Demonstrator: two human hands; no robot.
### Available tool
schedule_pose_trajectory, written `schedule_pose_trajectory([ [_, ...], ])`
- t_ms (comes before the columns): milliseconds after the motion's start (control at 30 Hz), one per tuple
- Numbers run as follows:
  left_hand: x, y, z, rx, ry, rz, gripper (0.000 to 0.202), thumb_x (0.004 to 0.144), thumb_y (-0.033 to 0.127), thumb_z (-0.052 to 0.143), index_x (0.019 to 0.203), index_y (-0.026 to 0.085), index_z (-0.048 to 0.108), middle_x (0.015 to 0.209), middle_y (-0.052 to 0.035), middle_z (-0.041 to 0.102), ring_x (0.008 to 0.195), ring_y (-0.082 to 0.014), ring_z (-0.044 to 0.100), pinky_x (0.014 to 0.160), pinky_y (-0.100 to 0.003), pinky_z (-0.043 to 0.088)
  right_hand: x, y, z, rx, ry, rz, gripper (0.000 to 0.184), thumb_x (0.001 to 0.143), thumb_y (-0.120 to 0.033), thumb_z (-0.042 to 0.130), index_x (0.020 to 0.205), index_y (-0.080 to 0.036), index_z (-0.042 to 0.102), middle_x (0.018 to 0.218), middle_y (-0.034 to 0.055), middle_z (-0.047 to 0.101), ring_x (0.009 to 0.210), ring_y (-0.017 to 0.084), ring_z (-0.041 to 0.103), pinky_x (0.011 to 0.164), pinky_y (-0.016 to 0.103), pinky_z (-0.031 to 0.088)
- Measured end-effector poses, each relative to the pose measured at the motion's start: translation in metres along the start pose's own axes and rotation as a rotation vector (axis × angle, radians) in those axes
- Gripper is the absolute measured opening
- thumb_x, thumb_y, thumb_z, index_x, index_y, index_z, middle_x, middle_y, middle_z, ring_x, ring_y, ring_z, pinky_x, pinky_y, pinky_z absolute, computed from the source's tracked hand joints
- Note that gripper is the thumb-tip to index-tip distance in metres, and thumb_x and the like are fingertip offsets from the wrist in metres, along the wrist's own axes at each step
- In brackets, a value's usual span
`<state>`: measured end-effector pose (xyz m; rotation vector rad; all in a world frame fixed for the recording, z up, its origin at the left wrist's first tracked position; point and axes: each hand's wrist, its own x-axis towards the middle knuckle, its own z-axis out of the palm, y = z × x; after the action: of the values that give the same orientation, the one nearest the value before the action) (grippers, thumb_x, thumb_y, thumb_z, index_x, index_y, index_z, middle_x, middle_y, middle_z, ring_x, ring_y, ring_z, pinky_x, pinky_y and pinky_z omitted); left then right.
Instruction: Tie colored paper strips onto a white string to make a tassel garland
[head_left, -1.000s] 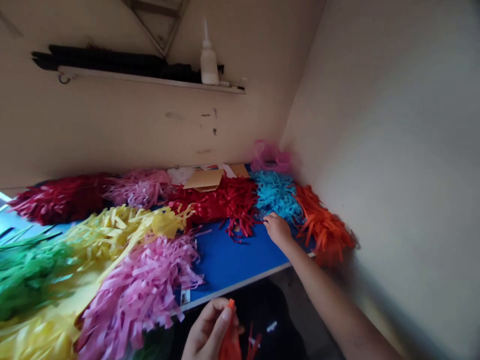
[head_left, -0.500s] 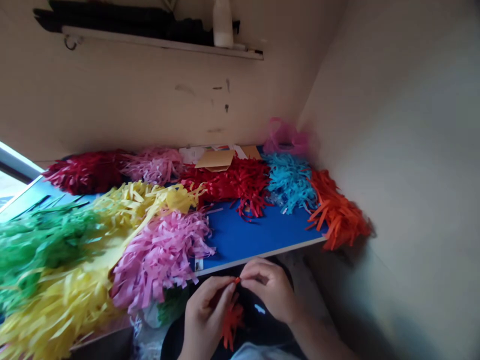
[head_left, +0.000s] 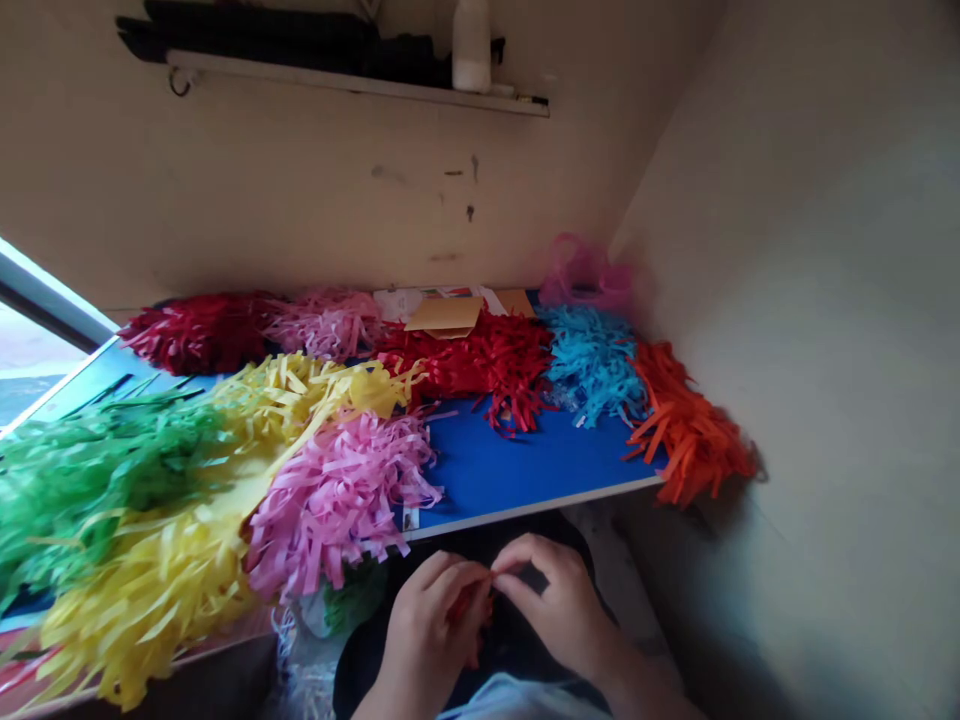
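Below the front edge of the blue table, my left hand and my right hand meet over my lap. Both pinch a small bundle of orange paper strips, mostly hidden between the fingers. The left hand's fingers wrap round the bundle. At the bundle's top the right hand's thumb and forefinger press together. On the table's right end, beyond the hands, lies an orange fringe pile.
Heaps of cut paper fringe cover the table: green, yellow, pink, red, light blue. A brown card lies at the back. A wall shelf carries a white bottle. A side wall closes in on the right.
My right hand left the fringe piles on the table and came down to my lap. It joined the left hand on the orange bundle. The view tilted downward.
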<state>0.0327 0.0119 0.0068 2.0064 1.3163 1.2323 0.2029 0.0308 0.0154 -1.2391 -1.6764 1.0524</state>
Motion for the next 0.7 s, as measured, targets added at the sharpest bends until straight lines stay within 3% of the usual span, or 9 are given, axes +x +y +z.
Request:
schedule_pose_trajectory([
  [133,-0.005,-0.002,0.000,-0.072,-0.011,-0.131,0.008,0.086,0.023,0.062,0.080,0.021,0.067,0.067,0.0005,0.069,0.056,-0.0111,0.065,0.053,-0.016,0.052,0.003,-0.001,-0.004,0.199,-0.104,0.151,0.011,0.075,-0.013,0.067,0.079,-0.022,0.070,0.078,0.0003,0.072,0.073,0.016,0.067,0.070,0.026,0.052],
  [300,-0.003,0.001,-0.007,-0.270,-0.078,-0.298,0.014,0.078,0.030,0.072,0.071,0.020,0.066,0.060,0.0019,0.069,0.051,-0.0114,0.065,0.047,-0.015,0.050,0.005,0.005,-0.002,0.429,-0.161,0.256,0.009,0.069,-0.016,0.075,0.074,-0.020,0.070,0.072,-0.0016,0.069,0.067,0.014,0.063,0.063,0.023,0.049],
  [400,0.001,0.001,-0.009,-0.303,-0.110,-0.268,0.008,0.077,0.029,0.074,0.076,0.021,0.071,0.066,0.0004,0.073,0.056,-0.0120,0.067,0.052,-0.016,0.052,0.004,0.008,0.000,0.482,-0.143,0.235,0.011,0.066,-0.017,0.079,0.068,-0.019,0.069,0.070,-0.0019,0.068,0.066,0.013,0.062,0.063,0.023,0.048],
  [567,0.001,-0.004,-0.010,-0.229,-0.176,-0.246,0.008,0.082,0.028,0.069,0.079,0.021,0.071,0.070,-0.0003,0.072,0.061,-0.0121,0.068,0.058,-0.017,0.053,-0.001,0.010,0.000,0.358,-0.089,0.132,0.010,0.072,-0.013,0.074,0.069,-0.021,0.069,0.074,-0.0008,0.069,0.071,0.015,0.065,0.068,0.024,0.051],
  [700,0.000,-0.005,-0.010,-0.078,-0.103,-0.119,0.005,0.084,0.025,0.065,0.083,0.021,0.069,0.081,-0.0038,0.073,0.073,-0.0151,0.070,0.065,-0.021,0.057,-0.007,0.009,0.000,0.196,0.013,0.000,0.011,0.077,-0.011,0.070,0.073,-0.021,0.067,0.076,-0.0004,0.069,0.072,0.014,0.066,0.067,0.022,0.052],
])
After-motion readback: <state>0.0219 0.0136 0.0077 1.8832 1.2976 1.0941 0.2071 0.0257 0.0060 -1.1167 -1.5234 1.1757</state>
